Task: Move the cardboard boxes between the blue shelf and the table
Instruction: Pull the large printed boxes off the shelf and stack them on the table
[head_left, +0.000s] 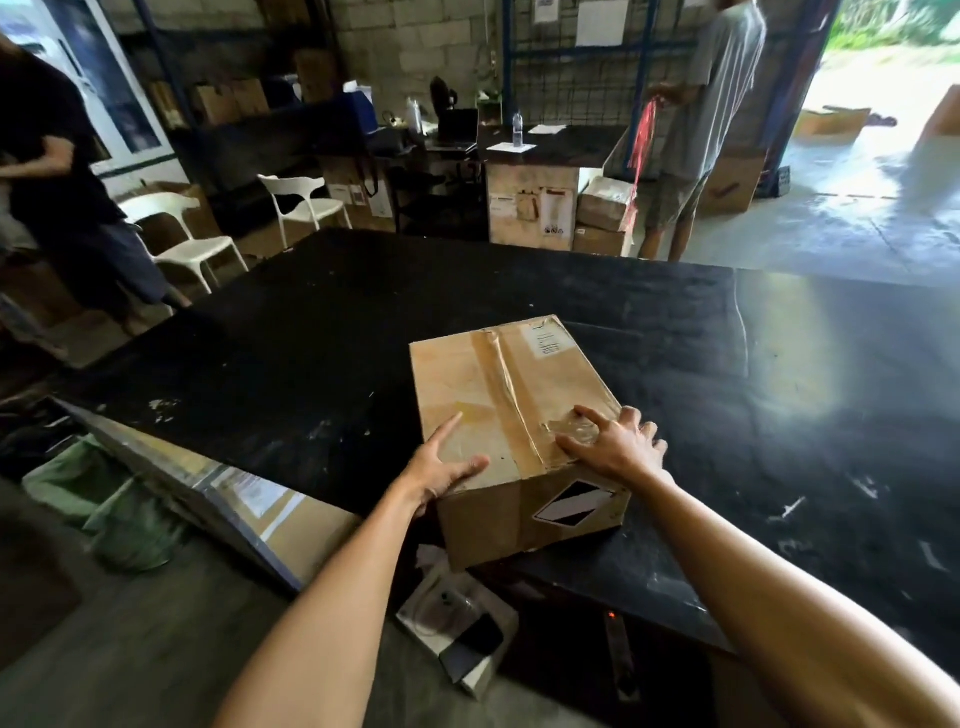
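- One cardboard box (511, 415) on the black table (311, 332), sitting at the near edge, its near corner hanging a little past the rim.
- One strip of brown tape (506, 395) runs down the middle of the box top; one white label (543, 340) at the far end of the top, one black-and-white diamond sticker (576, 501) on the near side face.
- Two bare hands on it, both mine.
- Left hand (444, 465): fingers spread apart, palm on the near-left part of the top, thumb hooked over the near-left corner. Resting on it, not clamped.
- Right hand (615, 441): fingers spread, fingertips pressing the crumpled tape at the near-right part of the top. Also flat contact, no closed grip.
- Two white chairs (306, 200) past the far-left side of the table.
- Two other people in view: one in dark clothes (57, 171) at far left, one in a grey shirt (719, 88) at the back right holding a red string (644, 140).
- One second dark table (566, 143) at the back with one water bottle (517, 127) and two sheets of paper on it.
- Several more boxes stacked under and beside that back table; count unclear.
- One flat taped carton (228, 499) leans low to the left of me, well apart from the box under my hands.
- Blue shelf posts (508, 62) show against the back wall.
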